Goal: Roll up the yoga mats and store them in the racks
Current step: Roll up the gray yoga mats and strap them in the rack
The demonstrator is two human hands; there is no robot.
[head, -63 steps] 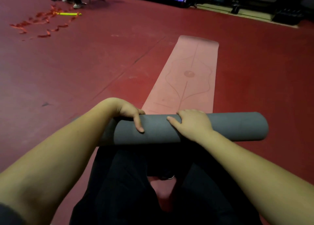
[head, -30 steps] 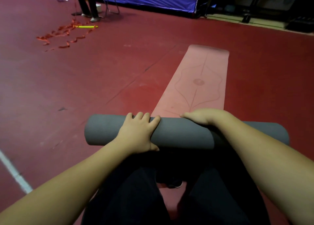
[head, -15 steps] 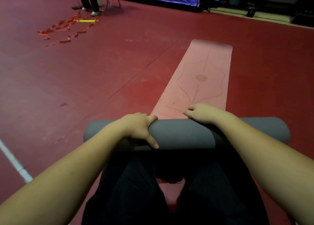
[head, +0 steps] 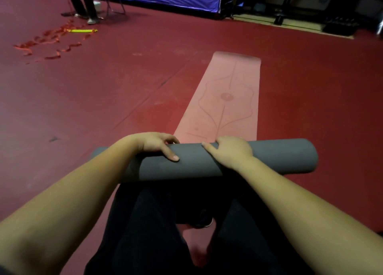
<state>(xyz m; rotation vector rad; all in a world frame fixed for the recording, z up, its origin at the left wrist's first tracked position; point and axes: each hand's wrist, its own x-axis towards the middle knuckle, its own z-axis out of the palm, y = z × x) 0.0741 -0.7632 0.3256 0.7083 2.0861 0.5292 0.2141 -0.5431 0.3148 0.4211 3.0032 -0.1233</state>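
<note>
Now both hands, left hand (head: pixel 154 145), right hand (head: pixel 230 152), gripping mat roll (head: pixel 194 164)

Dim indoor light falls unevenly across the red floor (head: pixel 103 100), brightest in a patch beside the pink mat (head: pixel 228 96) and fading toward the left edge. The far right background (head: pixel 310 5) sinks into near black. Dark trousers (head: pixel 165 233) show almost no detail. Forearms at the lower corners are stretched by wide-angle distortion. The picture is soft and slightly grainy throughout, without glare.
</note>
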